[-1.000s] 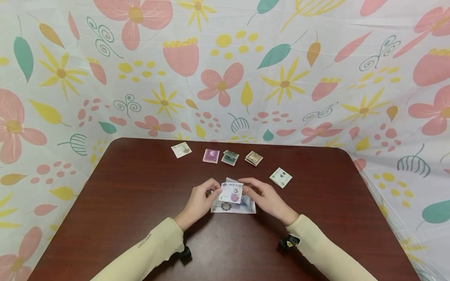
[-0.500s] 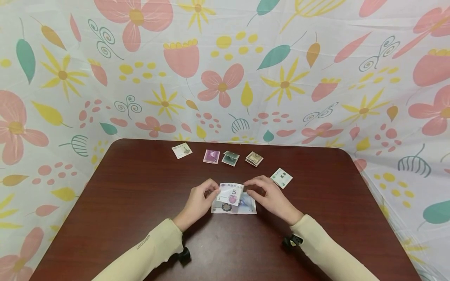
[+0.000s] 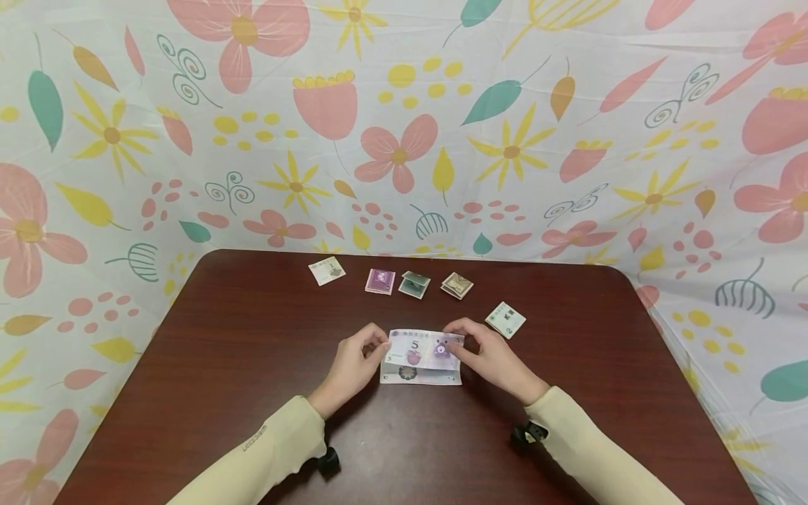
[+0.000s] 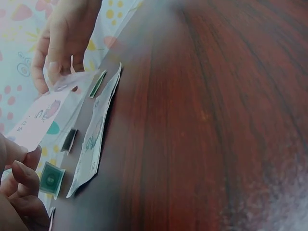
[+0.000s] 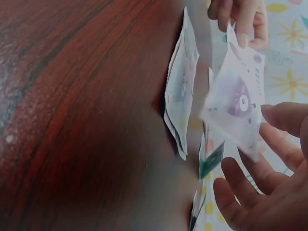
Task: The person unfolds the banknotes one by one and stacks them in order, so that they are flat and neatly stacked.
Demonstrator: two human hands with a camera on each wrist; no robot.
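A purple play banknote marked 5 [image 3: 414, 351] is spread out in the air between both hands. My left hand [image 3: 355, 361] pinches its left edge, thumb in front. At the right edge, my right hand [image 3: 492, 358] holds it with the thumb on the printed face and the index finger behind. In the right wrist view the banknote [image 5: 236, 96] shows a round purple character near the right thumb. Below it, partly covered, a bluish banknote marked 10 [image 3: 429, 377] lies on the table, its folds slightly raised in the left wrist view.
Along the back of the dark wooden table [image 3: 252, 337] lie a pale note [image 3: 327, 271], a folded purple note [image 3: 380, 281], a folded green note [image 3: 414, 285] and a folded tan note [image 3: 457, 285]. A green-white note marked 2 [image 3: 506, 320] lies beyond the right hand. A flowered cloth [image 3: 404, 161] hangs behind.
The purple banknote, folded a second ago, has opened out to its full width. My right hand let go of its edge, moved slightly right and took hold of the unfolded end; the left shifted slightly left.
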